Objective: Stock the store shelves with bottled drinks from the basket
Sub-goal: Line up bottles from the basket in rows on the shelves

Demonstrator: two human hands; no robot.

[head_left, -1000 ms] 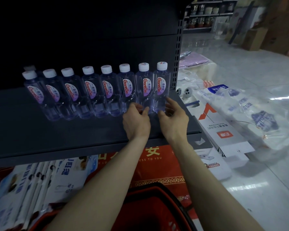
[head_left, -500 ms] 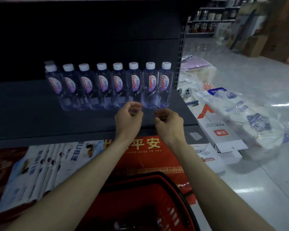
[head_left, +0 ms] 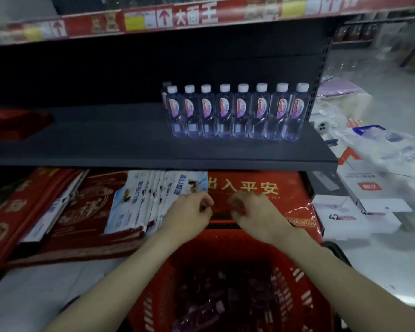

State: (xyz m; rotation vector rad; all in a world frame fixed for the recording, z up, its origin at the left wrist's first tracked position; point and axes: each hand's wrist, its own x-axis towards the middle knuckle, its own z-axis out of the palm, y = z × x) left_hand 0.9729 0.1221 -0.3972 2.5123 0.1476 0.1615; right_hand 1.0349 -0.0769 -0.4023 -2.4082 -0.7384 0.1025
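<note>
Left hand point(head_left: 189, 213) and right hand point(head_left: 254, 214): both empty, fingers loosely curled, held side by side above the far rim of the basket point(head_left: 153, 305). A second ago both hands were at the base of the two rightmost bottles; they have since let go and drawn back off the shelf point(head_left: 106, 144) and down toward the basket.

Bottles point(head_left: 235, 113): a row of eight stands upright, caps on, labels forward, at the right end of the shelf; one more partly shows behind the left end. The row matches its earlier placement.

Basket: dim inside; more bottles lie there, count unclear.

Judgement: that placement is complete. The next step is likely another pick from the basket. The shelf left of the row is bare.
</note>
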